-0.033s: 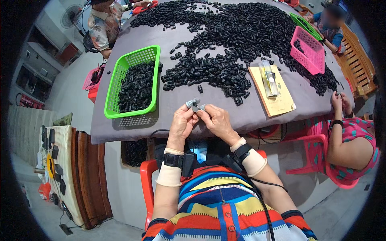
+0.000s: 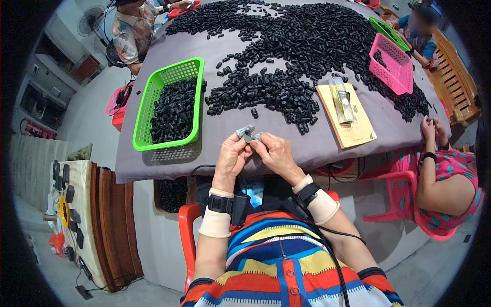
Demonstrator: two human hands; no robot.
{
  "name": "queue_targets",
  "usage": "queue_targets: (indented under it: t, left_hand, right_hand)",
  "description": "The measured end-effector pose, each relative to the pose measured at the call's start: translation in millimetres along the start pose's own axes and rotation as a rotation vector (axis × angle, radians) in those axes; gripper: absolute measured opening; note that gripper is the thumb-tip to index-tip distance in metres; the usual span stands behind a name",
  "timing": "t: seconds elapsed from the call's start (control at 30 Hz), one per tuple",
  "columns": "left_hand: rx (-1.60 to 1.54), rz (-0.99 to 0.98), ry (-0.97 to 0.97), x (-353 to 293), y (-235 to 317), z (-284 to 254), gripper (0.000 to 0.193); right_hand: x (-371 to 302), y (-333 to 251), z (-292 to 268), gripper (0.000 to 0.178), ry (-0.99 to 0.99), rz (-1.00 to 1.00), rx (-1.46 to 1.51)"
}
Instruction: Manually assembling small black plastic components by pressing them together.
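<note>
Close together at the table's near edge, my left hand (image 2: 232,156) and my right hand (image 2: 277,154) meet at their fingertips, both pinched closed. A small dark piece (image 2: 248,137) sits between them; its exact shape is too small to make out. Grey coverings wrap some of my fingertips. Just beyond my hands lies a single short black cylindrical piece (image 2: 254,113), and behind it spreads a large pile of similar black pieces (image 2: 266,94). To my left, a green plastic basket (image 2: 197,130) holds many more of them.
A yellowish notebook (image 2: 360,128) with a clear plastic case (image 2: 343,105) on it lies right of my hands. Farther right is a pink basket (image 2: 396,69). Co-workers sit around the grey-covered table (image 2: 148,166), one close on my right in a pink chair (image 2: 394,192).
</note>
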State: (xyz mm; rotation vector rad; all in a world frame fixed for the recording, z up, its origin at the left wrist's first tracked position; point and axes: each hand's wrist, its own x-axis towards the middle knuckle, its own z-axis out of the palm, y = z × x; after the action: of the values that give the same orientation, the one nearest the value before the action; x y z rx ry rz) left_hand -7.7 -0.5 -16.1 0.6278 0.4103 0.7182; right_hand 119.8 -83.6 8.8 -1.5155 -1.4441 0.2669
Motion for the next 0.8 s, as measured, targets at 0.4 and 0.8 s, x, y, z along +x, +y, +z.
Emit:
queue_targets:
  t: [0.4, 0.8]
  left_hand:
    - [0.039, 0.017, 0.014, 0.3, -2.1, 0.0, 0.026]
    - [0.02, -0.01, -0.023, 1.8, -0.9, -3.8, 0.026]
  right_hand:
    - [1.5, -1.3, 4.2, 0.025, 0.023, -0.015, -0.089]
    - [1.0, -2.2, 2.8, 0.024, 0.025, -0.023, -0.089]
